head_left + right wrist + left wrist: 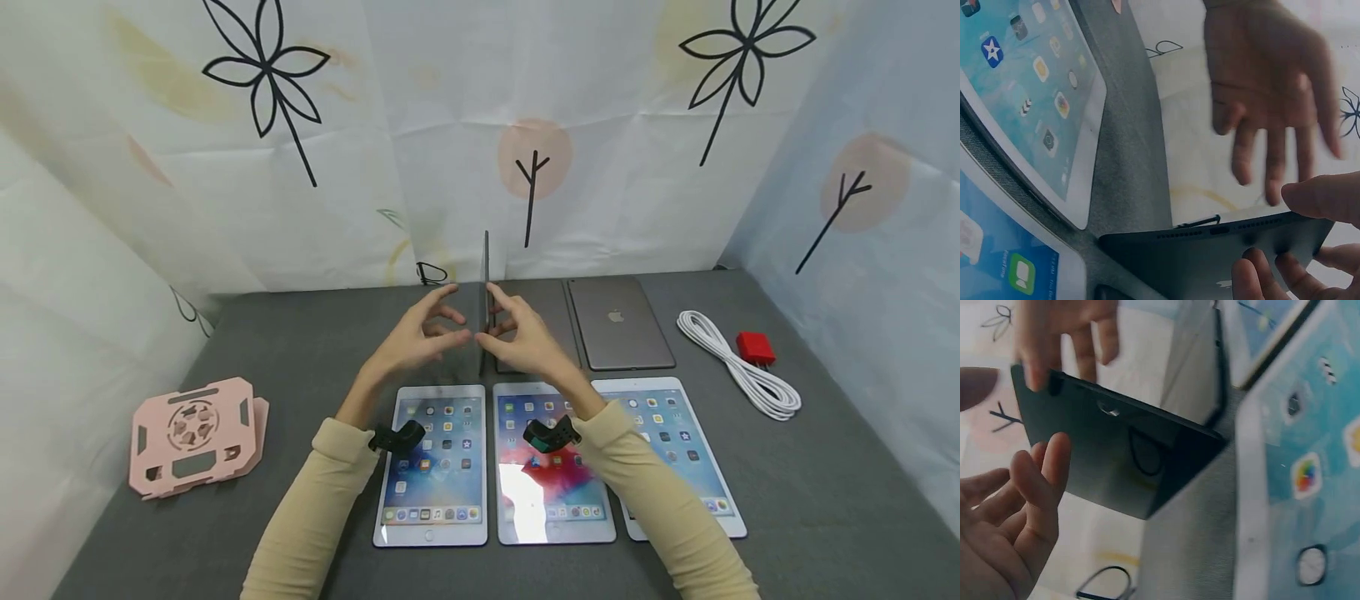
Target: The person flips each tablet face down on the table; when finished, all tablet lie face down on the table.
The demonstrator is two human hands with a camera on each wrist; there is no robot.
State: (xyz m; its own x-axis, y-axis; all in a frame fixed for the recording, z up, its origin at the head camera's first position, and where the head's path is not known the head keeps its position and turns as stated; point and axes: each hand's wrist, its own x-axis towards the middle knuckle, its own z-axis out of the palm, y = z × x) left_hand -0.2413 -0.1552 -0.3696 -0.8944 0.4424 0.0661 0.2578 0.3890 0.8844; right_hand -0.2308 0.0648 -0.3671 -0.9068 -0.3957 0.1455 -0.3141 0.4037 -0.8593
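A dark tablet (486, 262) stands on edge at the back of the grey table, seen edge-on in the head view. My right hand (528, 333) pinches it, thumb on the near edge and fingers against its logo side, as the right wrist view of the tablet (1172, 259) shows. My left hand (412, 337) is beside the dark screen, fingers spread and slightly bent. In the left wrist view a gap shows between the left hand (1013, 519) and the screen (1097, 456), with the home button visible. The left palm (1266, 69) holds nothing.
Two grey tablets lie face down at the back, one with a logo (618, 321). Nearer are three lit white tablets (431, 458), the rightmost partly under my right sleeve. A pink case (195, 433) lies left; a coiled white cable (738, 367) and red adapter (755, 347) lie right.
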